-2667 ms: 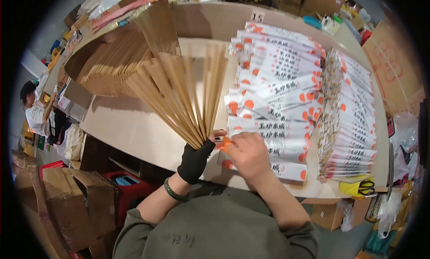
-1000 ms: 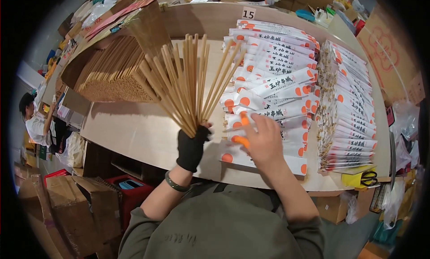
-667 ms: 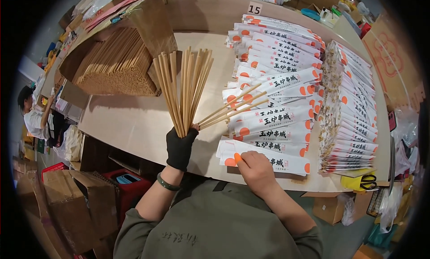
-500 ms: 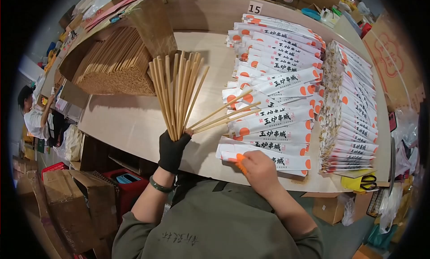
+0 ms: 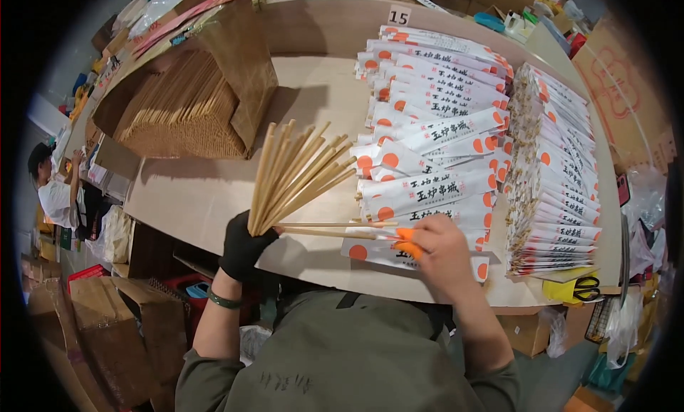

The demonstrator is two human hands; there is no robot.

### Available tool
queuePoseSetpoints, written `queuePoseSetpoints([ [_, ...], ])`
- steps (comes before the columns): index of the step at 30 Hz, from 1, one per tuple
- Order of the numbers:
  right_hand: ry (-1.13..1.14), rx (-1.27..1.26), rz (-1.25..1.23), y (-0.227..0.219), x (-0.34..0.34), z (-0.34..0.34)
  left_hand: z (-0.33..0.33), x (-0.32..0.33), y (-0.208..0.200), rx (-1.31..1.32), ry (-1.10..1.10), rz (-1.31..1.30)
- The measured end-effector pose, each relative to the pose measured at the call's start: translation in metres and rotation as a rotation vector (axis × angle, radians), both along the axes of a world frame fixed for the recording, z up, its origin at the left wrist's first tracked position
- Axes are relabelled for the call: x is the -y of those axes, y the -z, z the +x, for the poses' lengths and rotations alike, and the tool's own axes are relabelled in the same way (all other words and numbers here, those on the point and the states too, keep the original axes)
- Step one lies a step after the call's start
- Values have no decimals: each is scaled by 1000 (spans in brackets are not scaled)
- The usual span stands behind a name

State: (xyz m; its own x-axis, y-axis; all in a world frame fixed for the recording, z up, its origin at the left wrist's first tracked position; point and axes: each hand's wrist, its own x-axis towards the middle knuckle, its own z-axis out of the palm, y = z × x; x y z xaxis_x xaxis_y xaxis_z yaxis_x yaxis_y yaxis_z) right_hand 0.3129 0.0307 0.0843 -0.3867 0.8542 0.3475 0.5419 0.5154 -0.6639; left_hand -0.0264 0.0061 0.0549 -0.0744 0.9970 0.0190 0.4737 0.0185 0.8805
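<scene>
My left hand (image 5: 246, 248), in a black fingerless glove, grips a fanned bundle of wooden chopsticks (image 5: 303, 177) by its lower ends. Two or so chopsticks (image 5: 328, 229) stick out sideways from it toward the right. My right hand (image 5: 440, 252) has orange covers on its fingertips, which are pinched at the tips of these sticks. A white edge there looks like the mouth of a paper chopstick sleeve, mostly hidden by the fingers. Under and beyond that hand lie overlapping white paper sleeves (image 5: 442, 188) with orange dots and black print.
An open brown paper bag (image 5: 249, 70) of stacked chopsticks (image 5: 185, 116) lies at the back left. Filled sleeves (image 5: 563, 170) are piled on the right, with black-handled scissors (image 5: 587, 289) near the front edge. Cardboard boxes (image 5: 107, 319) stand below left; a person (image 5: 60, 191) works beyond.
The left hand has moved left and slightly down, tilting the bundle to the right. The sideways sticks have swung down to nearly level. The right hand has moved right and up, meeting their tips.
</scene>
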Motion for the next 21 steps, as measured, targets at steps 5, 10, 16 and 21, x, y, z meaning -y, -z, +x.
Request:
queuePoseSetpoints([
  [5, -165, 224, 440, 14, 7, -64, 100, 0, 2, 863, 42, -123],
  [10, -85, 333, 343, 10, 8, -33, 65, -19, 49, 455, -279, -9],
  [16, -235, 376, 377, 49, 35, -27, 60, -21, 35, 82, -254, 106],
  [21, -148, 208, 315, 40, 37, -28, 48, -13, 42, 187, -304, 72],
])
